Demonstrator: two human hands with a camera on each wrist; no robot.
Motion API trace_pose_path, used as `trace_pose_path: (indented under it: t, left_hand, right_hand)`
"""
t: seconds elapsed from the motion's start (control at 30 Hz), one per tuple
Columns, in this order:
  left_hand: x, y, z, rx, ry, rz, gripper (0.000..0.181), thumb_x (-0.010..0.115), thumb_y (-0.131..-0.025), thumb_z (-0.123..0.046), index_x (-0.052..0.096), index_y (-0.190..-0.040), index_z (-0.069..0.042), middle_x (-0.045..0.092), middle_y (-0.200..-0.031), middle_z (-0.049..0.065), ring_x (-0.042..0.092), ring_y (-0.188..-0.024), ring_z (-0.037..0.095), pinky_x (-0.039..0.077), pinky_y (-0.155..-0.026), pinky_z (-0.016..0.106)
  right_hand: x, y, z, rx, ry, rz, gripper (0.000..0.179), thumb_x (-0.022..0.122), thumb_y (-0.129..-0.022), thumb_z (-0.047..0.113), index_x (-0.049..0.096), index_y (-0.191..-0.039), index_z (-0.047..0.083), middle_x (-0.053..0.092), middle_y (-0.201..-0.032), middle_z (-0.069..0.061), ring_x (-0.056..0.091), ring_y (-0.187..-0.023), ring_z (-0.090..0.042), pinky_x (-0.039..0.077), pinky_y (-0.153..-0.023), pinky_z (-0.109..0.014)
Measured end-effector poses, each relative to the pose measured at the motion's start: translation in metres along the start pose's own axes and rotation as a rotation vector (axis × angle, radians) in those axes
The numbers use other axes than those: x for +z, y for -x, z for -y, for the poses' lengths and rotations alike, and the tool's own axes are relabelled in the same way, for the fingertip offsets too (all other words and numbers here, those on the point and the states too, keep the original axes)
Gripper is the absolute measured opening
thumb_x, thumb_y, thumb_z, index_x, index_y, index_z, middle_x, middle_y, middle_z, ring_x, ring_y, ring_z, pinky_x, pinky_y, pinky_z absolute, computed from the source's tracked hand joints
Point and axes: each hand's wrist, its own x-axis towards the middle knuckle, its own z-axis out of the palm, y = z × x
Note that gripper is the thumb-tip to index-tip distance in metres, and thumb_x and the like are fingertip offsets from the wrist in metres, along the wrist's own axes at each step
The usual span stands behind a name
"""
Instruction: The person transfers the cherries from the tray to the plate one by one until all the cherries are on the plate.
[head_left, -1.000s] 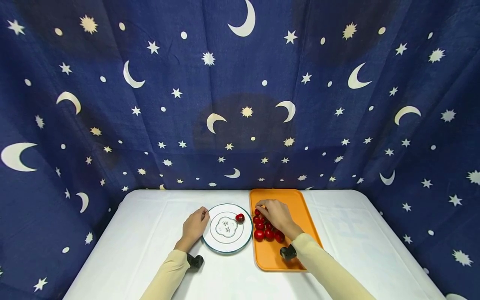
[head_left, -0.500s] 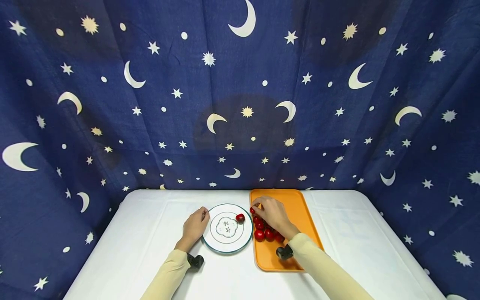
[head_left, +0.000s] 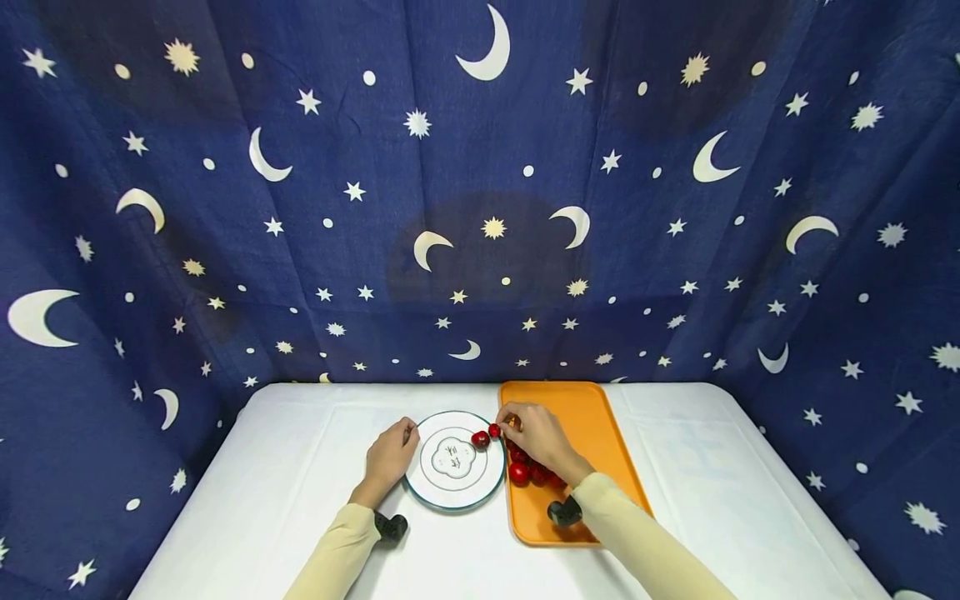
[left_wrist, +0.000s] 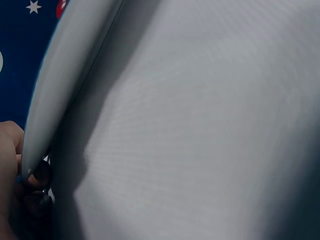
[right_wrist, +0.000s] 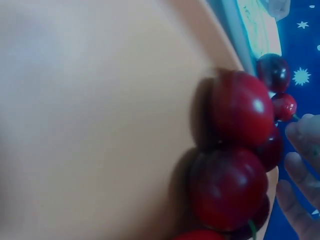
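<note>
My left hand (head_left: pixel 391 450) pinches the left rim of a white plate (head_left: pixel 438 487) with a blue-green edge. In the left wrist view, its fingers (left_wrist: pixel 40 175) curl under the plate's rim. My right hand (head_left: pixel 542 435) pinches a red cherry (head_left: pixel 494 431) by its green stem, over the plate's right edge. That small cherry (right_wrist: pixel 284 106) hangs beyond the larger ones in the right wrist view. On the plate lies a dark red cherry (head_left: pixel 481 439), just left of the held one. Several more cherries (head_left: pixel 519 474) lie in the orange tray (head_left: pixel 581 408), partly hidden under my right hand.
Tray and plate stand side by side on a white-covered table (head_left: pixel 315 442), the tray on the right with a low raised rim. A dark blue curtain (head_left: pixel 480 200) with moons and stars hangs behind the table. Each wrist wears a small black camera (head_left: pixel 390 526).
My right hand has lifted a cherry from the tray and carried it left to the plate's right edge. My left hand stays at the plate's rim.
</note>
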Motion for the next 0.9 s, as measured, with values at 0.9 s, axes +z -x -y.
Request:
trace_pose_path:
  t: [0.9]
  left_hand:
    - [0.001, 0.001, -0.001, 0.000, 0.000, -0.007, 0.017, 0.054, -0.101, -0.022, 0.068, -0.100, -0.011, 0.063, -0.078, 0.002, 0.052, -0.070, 0.014, 0.042, -0.063, 0.033]
  right_hand:
    - [0.012, 0.002, -0.002, -0.041, 0.028, 0.044, 0.012, 0.077, -0.091, 0.014, 0.075, -0.102, 0.020, 0.073, -0.106, 0.002, 0.061, -0.094, -0.012, 0.057, -0.082, -0.034]
